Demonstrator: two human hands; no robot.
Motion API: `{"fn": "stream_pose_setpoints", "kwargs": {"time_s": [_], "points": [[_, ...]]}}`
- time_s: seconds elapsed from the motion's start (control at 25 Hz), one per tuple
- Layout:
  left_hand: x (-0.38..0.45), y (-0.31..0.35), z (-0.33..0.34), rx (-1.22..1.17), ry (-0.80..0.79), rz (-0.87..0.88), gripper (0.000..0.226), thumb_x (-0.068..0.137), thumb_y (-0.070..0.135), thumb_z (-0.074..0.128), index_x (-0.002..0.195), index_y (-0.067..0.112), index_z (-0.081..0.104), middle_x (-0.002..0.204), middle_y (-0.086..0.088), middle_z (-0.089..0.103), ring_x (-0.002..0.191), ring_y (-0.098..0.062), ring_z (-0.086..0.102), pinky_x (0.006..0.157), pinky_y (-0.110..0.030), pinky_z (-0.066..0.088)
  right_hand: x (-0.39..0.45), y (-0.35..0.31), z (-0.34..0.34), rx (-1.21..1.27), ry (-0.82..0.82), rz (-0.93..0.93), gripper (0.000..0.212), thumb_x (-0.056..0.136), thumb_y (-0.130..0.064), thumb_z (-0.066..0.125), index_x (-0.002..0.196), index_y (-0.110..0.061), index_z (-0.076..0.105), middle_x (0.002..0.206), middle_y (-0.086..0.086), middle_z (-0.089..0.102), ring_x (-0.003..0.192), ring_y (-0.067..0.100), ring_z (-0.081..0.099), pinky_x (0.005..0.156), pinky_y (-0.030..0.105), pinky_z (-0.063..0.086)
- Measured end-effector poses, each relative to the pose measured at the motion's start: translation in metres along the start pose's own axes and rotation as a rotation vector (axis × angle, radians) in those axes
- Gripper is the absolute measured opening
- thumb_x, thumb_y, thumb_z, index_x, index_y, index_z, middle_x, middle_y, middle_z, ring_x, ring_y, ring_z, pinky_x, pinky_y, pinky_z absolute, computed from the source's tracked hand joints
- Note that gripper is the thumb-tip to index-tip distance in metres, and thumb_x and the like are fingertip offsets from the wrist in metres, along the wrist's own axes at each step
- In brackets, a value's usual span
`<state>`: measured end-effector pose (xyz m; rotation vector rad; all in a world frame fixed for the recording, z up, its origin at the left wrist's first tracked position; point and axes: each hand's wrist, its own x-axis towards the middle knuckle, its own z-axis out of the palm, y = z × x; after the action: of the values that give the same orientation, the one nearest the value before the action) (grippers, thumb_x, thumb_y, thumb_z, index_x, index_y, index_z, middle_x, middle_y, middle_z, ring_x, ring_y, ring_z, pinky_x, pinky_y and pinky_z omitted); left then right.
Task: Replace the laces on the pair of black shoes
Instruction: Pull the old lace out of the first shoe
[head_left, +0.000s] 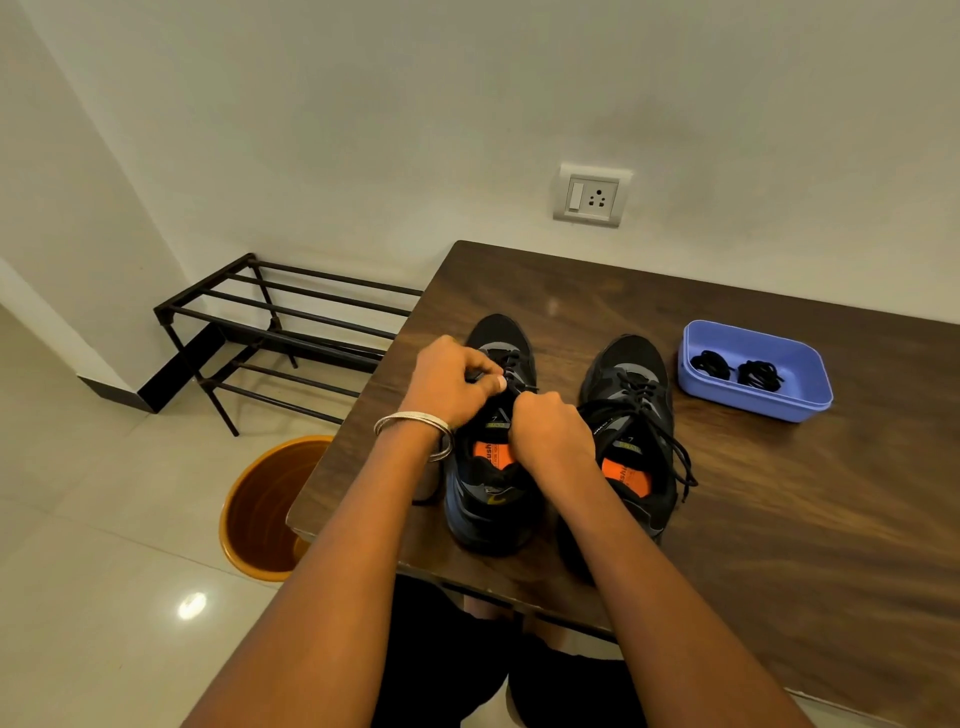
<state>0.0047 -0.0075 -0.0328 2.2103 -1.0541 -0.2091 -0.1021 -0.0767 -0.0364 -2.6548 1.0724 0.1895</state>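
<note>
Two black shoes with orange insoles stand side by side on a dark wooden table (779, 519), toes pointing away. Over the left shoe (496, 499), my left hand (452, 382) pinches its black lace (514, 364) near the middle eyelets. My right hand (553, 436) is closed on the same lace just below, above the tongue. The right shoe (631, 395) is laced, and its loose lace ends (678, 457) trail down its right side. A blue plastic tray (779, 405) at the right holds two coiled black laces (737, 369).
An orange bucket (265, 509) stands on the tiled floor beside the table's left corner. A black metal shoe rack (280, 327) sits against the wall to the left. A wall socket (592, 197) is above the table's far edge.
</note>
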Motion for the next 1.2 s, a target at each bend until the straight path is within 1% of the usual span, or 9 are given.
{"fn": "stream_pose_setpoints", "kwargs": {"time_s": [0.16,0.28,0.48,0.6,0.68,0.8,0.96,1.08,1.2], "points": [[0.004,0.007,0.002,0.253,-0.097,0.044,0.026,0.082,0.028,0.073,0.107,0.02,0.074,0.114,-0.006,0.062,0.106,-0.023,0.058,0.09,-0.033,0.047,-0.001,0.0,-0.001,0.002,-0.002,-0.002,0.027,0.098,-0.01,0.043,0.121,-0.005,0.056,0.119,0.017,0.057,0.112,0.036,0.057,0.074,0.037,0.041],[0.003,0.014,0.007,0.27,-0.029,0.031,0.015,0.089,0.023,0.063,0.097,0.017,0.075,0.103,-0.008,0.067,0.094,-0.028,0.063,0.082,-0.036,0.051,-0.001,0.0,-0.001,-0.006,-0.003,0.003,0.027,0.097,-0.008,0.044,0.12,-0.004,0.057,0.118,0.017,0.057,0.111,0.037,0.057,0.074,0.038,0.042],[0.004,-0.005,0.019,-0.307,-0.052,-0.297,0.018,0.095,0.019,0.054,0.084,0.008,0.064,0.087,-0.008,0.064,0.084,-0.021,0.058,0.077,-0.032,0.047,0.0,-0.001,-0.001,0.004,-0.02,0.004,0.026,0.094,-0.004,0.045,0.117,-0.005,0.057,0.116,0.016,0.058,0.109,0.037,0.058,0.072,0.038,0.042],[-0.002,-0.005,0.02,-0.811,-0.082,-0.45,0.017,0.097,0.008,0.05,0.096,0.005,0.067,0.089,-0.009,0.068,0.085,-0.022,0.064,0.075,-0.03,0.055,0.0,-0.001,-0.001,-0.001,-0.019,-0.002,0.025,0.094,-0.004,0.045,0.116,-0.005,0.058,0.115,0.016,0.058,0.109,0.036,0.058,0.073,0.038,0.042],[-0.006,-0.002,0.018,-0.883,-0.085,-0.427,0.021,0.099,0.003,0.046,0.106,-0.002,0.066,0.091,-0.005,0.069,0.081,-0.015,0.065,0.068,-0.021,0.057,0.0,-0.001,-0.002,-0.001,-0.017,-0.007,0.026,0.095,-0.004,0.045,0.117,-0.004,0.058,0.117,0.017,0.058,0.11,0.037,0.058,0.073,0.038,0.042],[-0.007,-0.002,0.018,-0.947,-0.048,-0.401,0.021,0.098,0.001,0.046,0.108,-0.007,0.063,0.09,-0.006,0.07,0.079,-0.014,0.066,0.068,-0.021,0.058,-0.001,-0.001,-0.003,-0.007,-0.016,-0.012,0.025,0.095,-0.004,0.045,0.117,-0.004,0.057,0.117,0.017,0.058,0.11,0.037,0.058,0.074,0.038,0.042],[-0.003,0.003,0.02,-0.869,-0.077,-0.433,0.023,0.1,0.003,0.043,0.084,0.004,0.061,0.079,-0.005,0.065,0.071,-0.015,0.062,0.065,-0.023,0.056,-0.002,-0.001,-0.003,-0.013,-0.013,-0.018,0.025,0.094,-0.005,0.046,0.116,-0.004,0.058,0.115,0.017,0.058,0.109,0.036,0.058,0.073,0.038,0.042],[0.008,0.008,0.021,-0.879,-0.019,-0.572,0.036,0.1,0.004,0.036,0.069,0.013,0.05,0.057,0.002,0.055,0.05,-0.007,0.049,0.049,-0.017,0.044,-0.002,-0.001,-0.003,-0.017,-0.016,-0.019,0.025,0.094,-0.004,0.046,0.116,-0.003,0.058,0.114,0.017,0.059,0.107,0.036,0.059,0.072,0.038,0.043],[0.009,-0.004,0.013,-1.044,0.191,-0.744,0.031,0.098,0.01,0.038,0.071,0.018,0.048,0.047,0.006,0.048,0.033,-0.005,0.033,0.036,-0.017,0.026,-0.003,0.0,-0.003,-0.014,-0.012,-0.012,0.024,0.092,-0.001,0.047,0.113,-0.002,0.058,0.111,0.017,0.059,0.105,0.037,0.06,0.07,0.038,0.044]]}}
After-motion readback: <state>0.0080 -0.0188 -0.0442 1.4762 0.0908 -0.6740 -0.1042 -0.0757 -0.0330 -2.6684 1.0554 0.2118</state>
